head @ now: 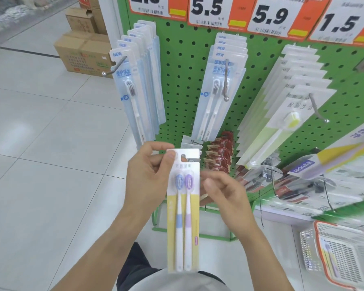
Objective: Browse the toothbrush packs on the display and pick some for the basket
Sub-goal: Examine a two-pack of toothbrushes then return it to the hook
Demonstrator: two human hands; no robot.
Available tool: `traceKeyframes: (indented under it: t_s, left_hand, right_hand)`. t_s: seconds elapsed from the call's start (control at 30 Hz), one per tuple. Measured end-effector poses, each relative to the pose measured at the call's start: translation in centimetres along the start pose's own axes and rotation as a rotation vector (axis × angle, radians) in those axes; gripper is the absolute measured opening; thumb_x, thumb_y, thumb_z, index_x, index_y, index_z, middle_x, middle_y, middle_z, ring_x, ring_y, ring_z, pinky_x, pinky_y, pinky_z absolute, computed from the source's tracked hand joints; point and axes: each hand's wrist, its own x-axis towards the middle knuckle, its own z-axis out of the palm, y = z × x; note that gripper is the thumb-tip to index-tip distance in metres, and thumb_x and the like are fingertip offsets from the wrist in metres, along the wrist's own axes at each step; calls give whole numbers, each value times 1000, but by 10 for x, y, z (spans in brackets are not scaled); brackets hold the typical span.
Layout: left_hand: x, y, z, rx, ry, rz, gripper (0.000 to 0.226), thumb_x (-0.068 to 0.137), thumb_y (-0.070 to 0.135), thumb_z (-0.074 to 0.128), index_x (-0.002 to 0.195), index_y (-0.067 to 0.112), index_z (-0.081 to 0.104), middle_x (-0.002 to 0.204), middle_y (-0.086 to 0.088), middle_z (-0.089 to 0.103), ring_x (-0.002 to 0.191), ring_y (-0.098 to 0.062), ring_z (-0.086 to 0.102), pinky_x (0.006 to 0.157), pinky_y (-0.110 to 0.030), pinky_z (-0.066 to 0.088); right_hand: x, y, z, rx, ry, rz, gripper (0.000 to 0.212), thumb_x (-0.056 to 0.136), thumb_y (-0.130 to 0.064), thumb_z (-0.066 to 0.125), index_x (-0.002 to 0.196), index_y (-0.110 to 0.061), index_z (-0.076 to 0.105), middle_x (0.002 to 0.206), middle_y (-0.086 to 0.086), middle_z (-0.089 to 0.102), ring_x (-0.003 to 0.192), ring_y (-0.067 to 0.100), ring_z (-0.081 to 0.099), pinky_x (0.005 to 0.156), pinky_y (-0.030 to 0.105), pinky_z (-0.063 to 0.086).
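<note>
My left hand (149, 171) pinches the top corner of a twin toothbrush pack (183, 208), white and yellow card with one blue and one purple brush, hanging upright in front of me. My right hand (223, 192) hovers just right of the pack, fingers loosely curled, holding nothing; whether it touches the pack's edge is unclear. More packs hang on the green pegboard (183, 59): light blue packs (135, 85) at left, twin blue packs (216, 91) in the middle, pale yellow-green packs (282, 114) at right. The wire basket (340, 255) sits at lower right with a pack inside.
Price tags (269, 15) run along the top of the display. Red-brown packs (219, 154) hang low on the board. Metal hooks (226, 80) jut outward. Cardboard boxes (82, 53) stand on the tiled floor at left.
</note>
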Motion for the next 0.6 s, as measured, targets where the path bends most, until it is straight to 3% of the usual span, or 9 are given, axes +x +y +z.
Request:
traceKeyframes:
  t_s: [0.03,0.1,0.17,0.23,0.33,0.47,0.6]
  left_hand:
    - [-2,-2,2,2,-29,-19,4,99,10,61,100,13,64,69,-6,75,53,-18,65,46,-29,49]
    - [-6,-9,5,1,-86,-64,4,99,11,61,102,12,64,72,-8,76,61,-30,70,52,-41,53]
    - [-9,-16,7,18,-135,-109,7,98,14,63,106,14,64,75,-9,77,65,-36,70,58,-47,55]
    - [-11,-22,6,56,-179,-150,16,97,15,65,112,18,63,77,-4,77,63,-28,69,64,-43,55]
    - [-18,-30,3,78,-273,-208,33,97,6,63,125,22,57,89,-2,79,82,-27,76,77,-47,61]
    - [-26,-34,-2,89,-321,-194,51,98,4,61,130,43,57,95,-26,73,91,-53,66,83,-63,56]
    - [-27,-30,-3,87,-333,-199,65,98,2,60,138,52,48,96,-30,72,93,-55,63,89,-62,55]
  right_hand:
    - [-7,0,-2,60,-80,33,33,88,-31,75,112,-9,69,95,12,78,80,26,74,65,35,58]
    - [-18,1,-3,111,-149,86,25,82,-21,80,103,-10,73,93,18,77,72,25,73,59,31,56]
    - [-24,7,-4,137,-109,104,15,83,-11,80,95,-6,74,88,23,76,62,27,71,52,33,55]
    - [-27,10,-4,136,-37,119,16,83,-7,80,96,0,73,86,24,76,59,28,70,49,33,55]
    - [-31,14,-5,122,22,134,23,80,-10,78,99,1,73,85,22,76,59,26,70,50,32,55]
    - [-36,18,-6,116,45,142,26,81,-11,77,102,3,72,84,21,76,58,24,69,51,31,54]
    - [-37,20,-3,181,59,115,24,81,-9,78,100,4,72,85,22,76,58,23,70,50,30,54]
